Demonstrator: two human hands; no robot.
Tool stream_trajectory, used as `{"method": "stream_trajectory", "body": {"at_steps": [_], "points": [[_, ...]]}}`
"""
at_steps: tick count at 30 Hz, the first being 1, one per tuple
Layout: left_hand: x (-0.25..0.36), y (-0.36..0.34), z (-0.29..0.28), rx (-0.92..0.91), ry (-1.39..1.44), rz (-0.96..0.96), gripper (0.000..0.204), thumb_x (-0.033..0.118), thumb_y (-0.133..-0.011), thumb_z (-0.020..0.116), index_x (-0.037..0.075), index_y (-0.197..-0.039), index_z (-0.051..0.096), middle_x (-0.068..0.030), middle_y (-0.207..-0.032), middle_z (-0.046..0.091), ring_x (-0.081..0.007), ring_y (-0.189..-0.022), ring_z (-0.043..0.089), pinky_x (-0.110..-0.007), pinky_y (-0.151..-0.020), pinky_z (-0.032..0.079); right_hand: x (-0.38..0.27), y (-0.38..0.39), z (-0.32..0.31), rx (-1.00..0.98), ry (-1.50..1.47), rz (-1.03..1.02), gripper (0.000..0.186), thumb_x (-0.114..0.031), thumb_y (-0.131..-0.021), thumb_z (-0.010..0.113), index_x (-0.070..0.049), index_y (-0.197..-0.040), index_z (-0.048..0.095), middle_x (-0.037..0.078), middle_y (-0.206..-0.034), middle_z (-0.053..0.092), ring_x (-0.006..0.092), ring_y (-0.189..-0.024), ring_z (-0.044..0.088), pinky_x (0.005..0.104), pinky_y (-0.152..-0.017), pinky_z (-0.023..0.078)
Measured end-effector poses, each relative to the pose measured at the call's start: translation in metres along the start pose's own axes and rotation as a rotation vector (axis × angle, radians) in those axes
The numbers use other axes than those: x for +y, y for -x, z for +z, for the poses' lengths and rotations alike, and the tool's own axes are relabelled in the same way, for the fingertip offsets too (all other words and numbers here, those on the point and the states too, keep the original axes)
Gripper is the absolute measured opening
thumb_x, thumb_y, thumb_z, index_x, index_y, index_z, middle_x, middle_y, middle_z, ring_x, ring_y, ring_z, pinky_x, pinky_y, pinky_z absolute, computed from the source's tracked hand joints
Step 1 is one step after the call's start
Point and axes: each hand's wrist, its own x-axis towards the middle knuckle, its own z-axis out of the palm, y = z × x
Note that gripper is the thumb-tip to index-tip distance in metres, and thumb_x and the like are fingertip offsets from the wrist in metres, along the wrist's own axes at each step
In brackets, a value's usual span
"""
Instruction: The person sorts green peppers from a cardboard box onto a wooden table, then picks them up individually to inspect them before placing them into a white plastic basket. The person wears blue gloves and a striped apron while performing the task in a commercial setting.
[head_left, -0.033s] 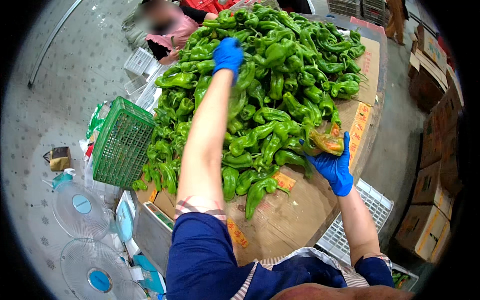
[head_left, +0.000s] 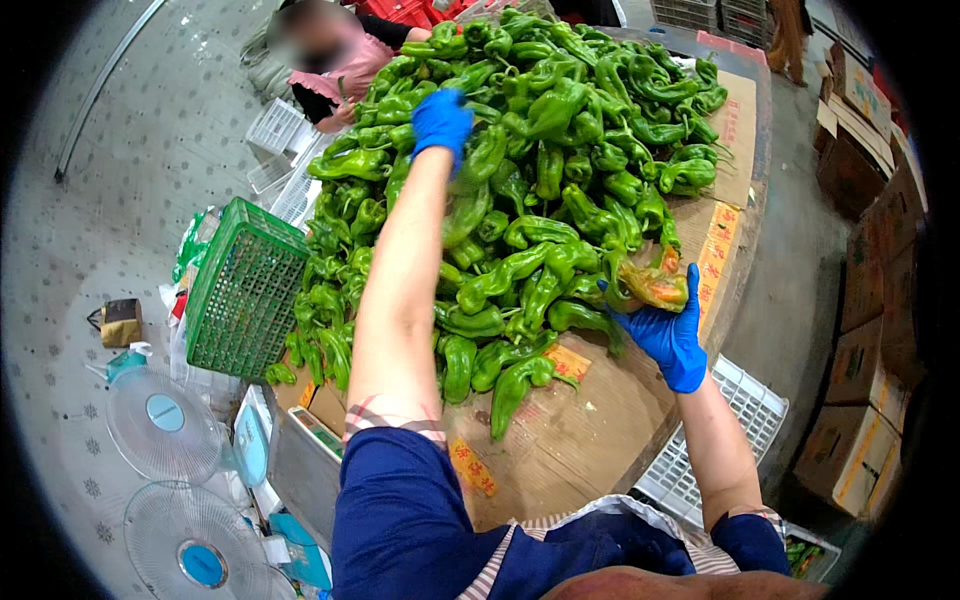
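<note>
A big heap of long green peppers [head_left: 560, 110] covers the far part of a cardboard-topped table [head_left: 590, 430]. Over the heap's left part is my left hand [head_left: 442, 125] in a blue glove, its fingers curled and slightly blurred. What it grips, if anything, is hidden. Just to its right and nearer me, a green pepper [head_left: 466, 212] looks smeared by motion. My right hand [head_left: 665, 335], also blue-gloved, stays at the heap's near right edge, its fingers closed around a wilted pepper [head_left: 652, 286] with orange and brown patches. A single green pepper [head_left: 520, 390] lies at the near edge.
A green plastic crate [head_left: 245, 290] leans left of the table. Two fans [head_left: 165, 412] stand lower left. At the right are a white crate [head_left: 715, 440] and stacked cardboard boxes [head_left: 850, 440]. Another person [head_left: 365, 65] in a pink apron is at the far left.
My left hand has shifted slightly left and toward me, and the blurred pepper beside it has come nearer too. The right hand keeps its place with the wilted pepper.
</note>
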Motion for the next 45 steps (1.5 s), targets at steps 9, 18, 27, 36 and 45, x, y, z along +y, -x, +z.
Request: {"method": "stream_trajectory", "body": {"at_steps": [9,18,27,36,45], "points": [[-0.021,0.0,0.039,0.024,-0.561,0.187,0.042,0.037,-0.064,0.068,0.011,-0.096,0.059,-0.0124,-0.089,0.063,-0.0324,-0.085,0.059,-0.044,-0.072,0.046,-0.002,0.014,-0.001,-0.036,0.03,0.008,0.083,-0.062,-0.077,0.05,-0.007,-0.135,0.025,0.02,-0.134,0.034,0.0375,-0.121,0.036,0.0571,-0.1,0.027],[-0.036,-0.003,0.044,0.122,-0.261,0.025,0.024,0.032,-0.07,0.062,0.015,-0.087,0.068,-0.0114,-0.084,0.065,-0.0317,-0.078,0.061,-0.039,-0.068,0.048,-0.011,0.017,-0.007,0.019,0.058,-0.008,0.089,-0.064,-0.076,0.05,-0.007,-0.137,0.021,0.021,-0.136,0.03,0.0437,-0.123,0.031,0.0555,-0.102,0.026],[-0.069,-0.02,0.031,0.19,0.194,-0.168,0.029,0.028,-0.074,0.06,0.006,-0.092,0.066,-0.0151,-0.087,0.065,-0.0275,-0.076,0.063,-0.036,-0.07,0.047,-0.008,0.016,-0.003,0.001,0.067,0.014,0.088,-0.063,-0.076,0.051,-0.007,-0.137,0.022,0.021,-0.135,0.032,0.0436,-0.121,0.033,0.0548,-0.101,0.029],[-0.034,0.008,-0.045,0.092,0.881,-0.097,0.023,0.013,-0.077,0.063,-0.001,-0.095,0.065,-0.0083,-0.091,0.066,-0.0151,-0.079,0.059,-0.026,-0.074,0.044,0.003,0.013,0.005,-0.001,0.056,0.043,0.081,-0.064,-0.078,0.047,-0.009,-0.135,0.029,0.018,-0.134,0.037,0.035,-0.122,0.038,0.0553,-0.101,0.028],[0.149,0.184,-0.05,-0.233,1.308,0.076,0.017,0.005,-0.08,0.061,0.001,-0.096,0.065,-0.0049,-0.089,0.065,-0.011,-0.076,0.059,-0.024,-0.071,0.048,0.005,0.051,0.006,-0.064,0.082,0.006,0.074,-0.058,-0.082,0.046,-0.006,-0.133,0.032,0.018,-0.131,0.041,0.0352,-0.119,0.042,0.0544,-0.096,0.035]]}}
